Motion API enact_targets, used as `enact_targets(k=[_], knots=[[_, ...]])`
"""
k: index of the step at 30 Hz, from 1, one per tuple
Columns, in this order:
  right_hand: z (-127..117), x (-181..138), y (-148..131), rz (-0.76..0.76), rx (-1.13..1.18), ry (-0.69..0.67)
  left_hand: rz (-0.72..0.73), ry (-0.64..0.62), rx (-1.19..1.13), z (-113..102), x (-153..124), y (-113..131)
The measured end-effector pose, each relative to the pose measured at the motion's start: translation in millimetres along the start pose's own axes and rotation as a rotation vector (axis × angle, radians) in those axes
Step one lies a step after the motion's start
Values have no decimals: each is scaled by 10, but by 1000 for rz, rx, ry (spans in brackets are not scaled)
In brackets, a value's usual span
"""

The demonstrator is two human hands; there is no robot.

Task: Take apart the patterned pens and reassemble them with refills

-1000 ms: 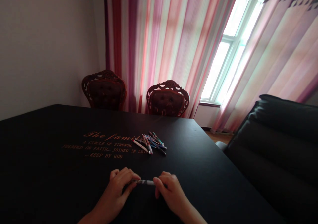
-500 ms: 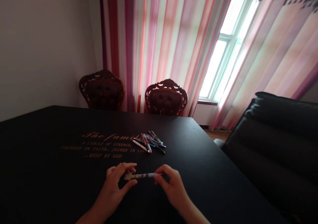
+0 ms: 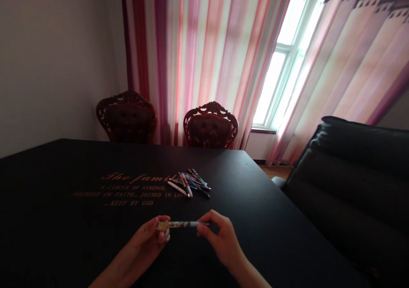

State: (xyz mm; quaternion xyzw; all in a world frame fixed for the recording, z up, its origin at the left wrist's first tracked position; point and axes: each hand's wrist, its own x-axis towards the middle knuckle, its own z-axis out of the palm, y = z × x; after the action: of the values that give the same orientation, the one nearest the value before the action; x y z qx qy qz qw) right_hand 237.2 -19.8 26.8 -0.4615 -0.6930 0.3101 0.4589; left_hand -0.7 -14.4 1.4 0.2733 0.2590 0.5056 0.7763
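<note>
A patterned pen (image 3: 182,224) lies level between both hands, a little above the black table (image 3: 262,220). My left hand (image 3: 150,239) pinches its left end, which carries a small pale block. The pen's other end sits in a pinch of thumb and fingertips of my right hand (image 3: 219,237). Further back on the table lies a loose pile of several coloured pens (image 3: 188,183), apart from both hands.
Orange lettering (image 3: 128,190) is printed on the table left of the pile. Two carved red chairs (image 3: 211,126) stand at the far edge before striped curtains. A black padded chair (image 3: 348,181) fills the right side, close to the table's edge.
The pen has come up off the table between both hands. My left fingers shifted from covering its end to pinching it, baring the pale block. The view has drifted slightly.
</note>
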Motion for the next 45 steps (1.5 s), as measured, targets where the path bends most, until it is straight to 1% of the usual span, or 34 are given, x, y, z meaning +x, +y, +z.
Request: enact_targets(k=[2,6,8,11,14,19,23,26,28,31,34,36,38,41,43,45], knots=[[3,-5,-6,5,8,-11,5,-25,1,-1,-10,-7],[17,-10,-13,13,-18,-5,22,2,-45,24,4,-12],[24,-10,-14,6,-26,-5,28,-11,-73,24,11,-14],[21,-10,-9,-3,-34,-9,41,-41,-11,1,16,-20],[15,-13,2,-17,-86,-12,77,8,64,-12,31,-24],[41,-19,-16,-107,-229,-74,118,102,140,13,77,-14],[65,-21,-63,-133,-332,-87,175,155,291,-24,91,-5],[54,-14,-112,-170,-426,-88,222,249,477,-90,117,10],[14,-10,-151,-175,-484,-83,224,245,606,-138,151,21],[-147,-52,-190,-133,-545,-32,230,222,730,-200,199,24],[-472,-251,-136,-39,-576,109,235,219,791,-232,209,13],[-767,-504,-21,41,-594,235,213,222,815,-225,197,0],[-1080,-841,146,122,-643,359,186,223,833,-199,180,-16],[-1460,-1393,411,230,-800,473,160,219,869,-159,160,-35],[-1593,-1698,554,289,-889,501,155,216,893,-147,154,-42],[-1629,-1895,657,314,-956,508,157,214,917,-151,155,-43]])
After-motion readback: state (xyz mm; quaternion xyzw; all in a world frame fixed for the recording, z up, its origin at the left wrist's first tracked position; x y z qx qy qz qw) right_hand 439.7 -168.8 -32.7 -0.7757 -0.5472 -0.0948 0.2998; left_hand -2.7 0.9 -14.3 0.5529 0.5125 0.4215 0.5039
